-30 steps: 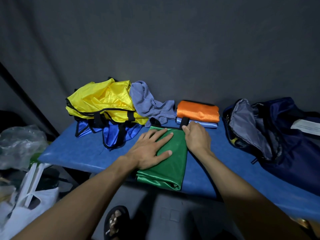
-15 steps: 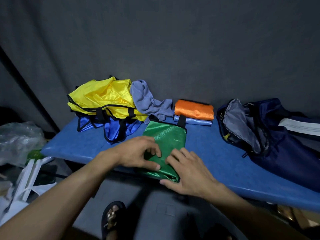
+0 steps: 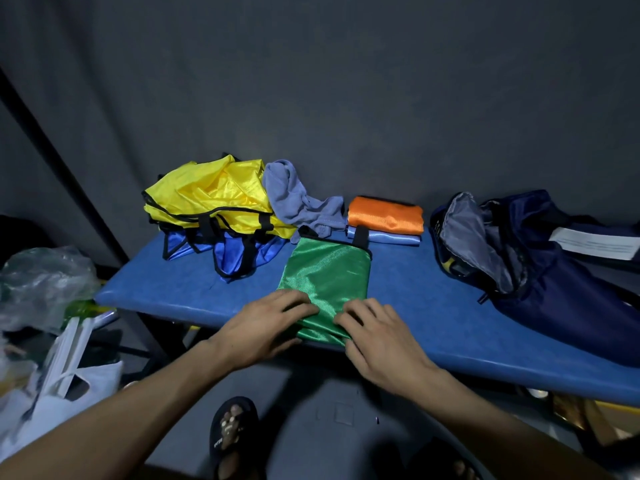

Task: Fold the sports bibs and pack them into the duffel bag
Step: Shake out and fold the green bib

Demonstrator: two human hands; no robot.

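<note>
Both hands slid down from the far end of the green bib to its near edge, so now the blue bench (image 3: 415,306) has the open navy duffel bag (image 3: 554,271) at the right and the loose yellow bib (image 3: 214,199) at the far left. Green bib (image 3: 325,278) lies folded lengthwise mid-bench, folded orange bib (image 3: 386,216) just behind it. Left hand (image 3: 263,327) and right hand (image 3: 377,341) each have a curled grip on that near edge.
</note>
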